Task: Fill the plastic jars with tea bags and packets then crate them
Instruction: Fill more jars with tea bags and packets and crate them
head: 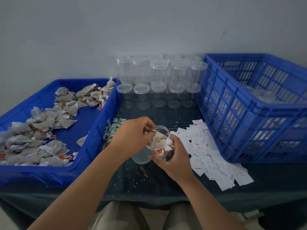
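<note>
**Jar filling, head view.** Your right hand holds a clear plastic jar tilted towards you above the dark surface, its grip clamped round the jar's lower wall. Your left hand is at the jar's mouth, its grip closed in a pinch on the top of a tea bag that lies partly inside. An orange tag shows through the jar wall below it. A clear round piece lies just beneath the jar, possibly its lid, though the view is too blurred to be sure. Loose tea bags lie in the blue tray at left. Green-and-white packets lie just beside the tray. White packets are spread at right, near the blue crate. Empty jars stand stacked at the back.
</note>
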`<state>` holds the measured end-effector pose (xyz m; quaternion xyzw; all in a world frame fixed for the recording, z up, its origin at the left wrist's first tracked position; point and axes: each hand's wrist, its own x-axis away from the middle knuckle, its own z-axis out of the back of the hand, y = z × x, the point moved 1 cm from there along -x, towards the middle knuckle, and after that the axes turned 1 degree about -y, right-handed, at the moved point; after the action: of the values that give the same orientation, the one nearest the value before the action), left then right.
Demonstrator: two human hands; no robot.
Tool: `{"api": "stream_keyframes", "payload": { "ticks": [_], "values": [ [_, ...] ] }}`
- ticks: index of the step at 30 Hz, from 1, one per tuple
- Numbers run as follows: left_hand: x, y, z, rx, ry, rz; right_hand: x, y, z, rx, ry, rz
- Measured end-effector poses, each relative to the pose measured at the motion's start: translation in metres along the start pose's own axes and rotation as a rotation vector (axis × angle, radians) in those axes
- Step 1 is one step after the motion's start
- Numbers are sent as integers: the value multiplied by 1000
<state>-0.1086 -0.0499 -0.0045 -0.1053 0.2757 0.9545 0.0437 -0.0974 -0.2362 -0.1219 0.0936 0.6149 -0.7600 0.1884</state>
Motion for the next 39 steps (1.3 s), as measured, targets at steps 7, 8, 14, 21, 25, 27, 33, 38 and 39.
{"api": "stream_keyframes", "payload": {
  "ticks": [7,8,14,21,25,27,33,38,39],
  "values": [
    [-4,17,-18,48,-141,-146,11,0,20,-96,59,-59],
    [-6,17,-20,78,-136,-113,11,0,23,-96,58,-63],
    [-16,23,-29,119,-123,-72,15,6,32,-40,30,-67],
    [-56,3,-57,229,76,155,17,15,36,-84,240,-125],
    [-73,-13,-99,-178,-352,11,16,16,38,-104,328,-147],
    [-72,-14,-114,-210,-431,-66,15,16,38,-105,328,-147],
    [-61,-14,-130,-277,-292,-214,15,17,37,-123,313,-143],
    [-54,-9,-130,-171,-268,-243,15,16,37,-137,296,-150],
    [-54,-7,-129,-164,-304,-265,16,15,38,-139,295,-150]
  ]
}}
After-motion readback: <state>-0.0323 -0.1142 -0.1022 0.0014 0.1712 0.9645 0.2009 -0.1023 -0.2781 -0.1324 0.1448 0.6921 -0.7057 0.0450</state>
